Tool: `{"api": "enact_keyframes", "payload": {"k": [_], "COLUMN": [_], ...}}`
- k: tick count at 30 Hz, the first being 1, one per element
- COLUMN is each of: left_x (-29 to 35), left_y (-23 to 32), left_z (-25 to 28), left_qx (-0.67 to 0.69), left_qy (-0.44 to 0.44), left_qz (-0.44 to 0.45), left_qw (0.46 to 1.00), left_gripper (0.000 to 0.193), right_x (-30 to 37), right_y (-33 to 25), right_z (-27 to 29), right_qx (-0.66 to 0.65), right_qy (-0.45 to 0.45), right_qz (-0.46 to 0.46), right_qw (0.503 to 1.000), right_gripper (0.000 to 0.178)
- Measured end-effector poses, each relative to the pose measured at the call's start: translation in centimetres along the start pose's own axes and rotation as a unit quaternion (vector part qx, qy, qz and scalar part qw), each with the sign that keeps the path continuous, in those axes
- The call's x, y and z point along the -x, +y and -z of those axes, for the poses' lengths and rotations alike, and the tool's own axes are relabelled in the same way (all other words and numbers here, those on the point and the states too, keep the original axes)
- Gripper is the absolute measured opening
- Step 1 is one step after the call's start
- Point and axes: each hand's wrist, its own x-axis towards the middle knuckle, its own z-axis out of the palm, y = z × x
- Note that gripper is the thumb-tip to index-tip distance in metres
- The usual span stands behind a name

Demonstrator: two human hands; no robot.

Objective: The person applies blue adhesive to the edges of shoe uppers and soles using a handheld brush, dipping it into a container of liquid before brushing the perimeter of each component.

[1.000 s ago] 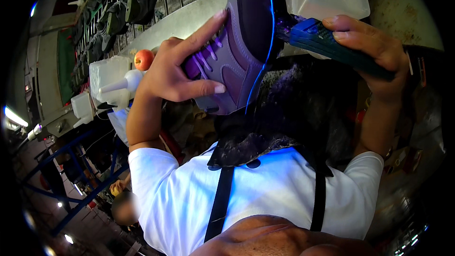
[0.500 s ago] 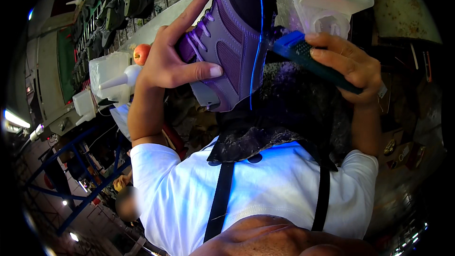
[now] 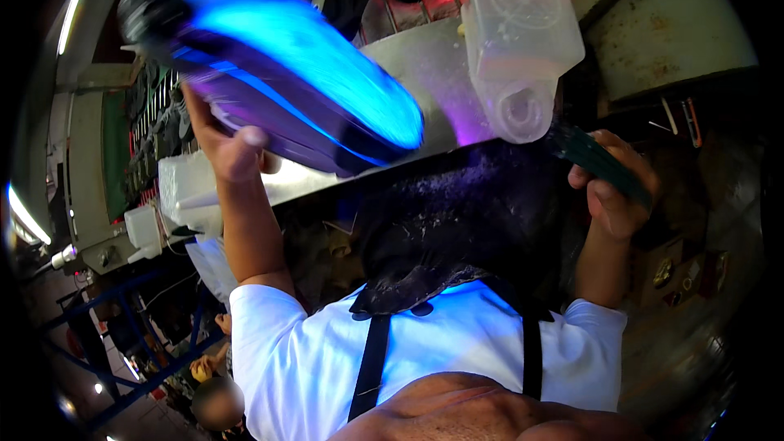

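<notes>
Room: dim workshop, with racks of shoes on the far left wall and blue metal framing at the near left; another person's blurred head shows at the bottom left.
Bench: pale worktop (image 3: 425,65) runs across the far side, and its front edge ends just above the dark apron.
Apron: black apron (image 3: 457,237) hangs down the middle over a white shirt, dusted with pale specks, which looks like debris from brushing or sanding.
Shoe: purple sports shoe (image 3: 269,73) is lifted high at the far left, sole turned toward the camera and glowing blue; it is motion-blurred, so fine detail on the sole cannot be told.
Jug: clear plastic jug (image 3: 518,41) sits tipped on the bench at the far right, just beside the tool.
Left hand: left hand (image 3: 233,147) grips the shoe from below, thumb pressed on its side.
Right hand: right hand (image 3: 612,196) is closed around a green-handled tool.
Tool: green-handled tool (image 3: 600,163) points toward the jug, well apart from the shoe.
Progress: with tool and shoe apart and the sole turned up, the work seems paused for checking; whether the sole is finished cannot be told.
</notes>
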Motion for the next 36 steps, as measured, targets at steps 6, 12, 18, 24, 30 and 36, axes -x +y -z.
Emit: {"api": "enact_keyframes", "payload": {"k": [6, 12, 18, 24, 30, 36], "left_x": [-4.9, -16.2, -27.4, -31.4, -33.4, -34.4], "left_y": [-6.1, -12.2, -14.5, -19.8, -26.2, -25.0], "left_z": [2.1, 0.3, -9.7, -18.7, -21.6, -25.5], "left_qx": [0.074, -0.311, -0.294, -0.208, -0.348, -0.248], "left_qy": [0.050, -0.074, -0.306, -0.471, -0.457, -0.497], "left_qz": [0.056, -0.034, -0.140, -0.215, -0.459, -0.440], "left_qw": [0.994, 0.947, 0.895, 0.830, 0.678, 0.706], "left_gripper": [0.068, 0.070, 0.065, 0.061, 0.056, 0.067], "right_x": [0.5, 0.9, 1.8, 3.5, 4.3, 4.7], "right_y": [0.7, 1.0, 1.8, 2.3, 3.5, 4.4], "right_z": [1.2, 2.9, 5.1, 7.0, 8.0, 9.0], "right_qx": [0.014, 0.090, 0.125, 0.173, 0.181, 0.213], "right_qy": [0.067, 0.150, 0.207, 0.250, 0.263, 0.258], "right_qz": [0.083, 0.070, 0.067, 0.049, 0.062, 0.019], "right_qw": [0.994, 0.982, 0.968, 0.951, 0.946, 0.942], "right_gripper": [0.040, 0.042, 0.042, 0.039, 0.031, 0.029]}}
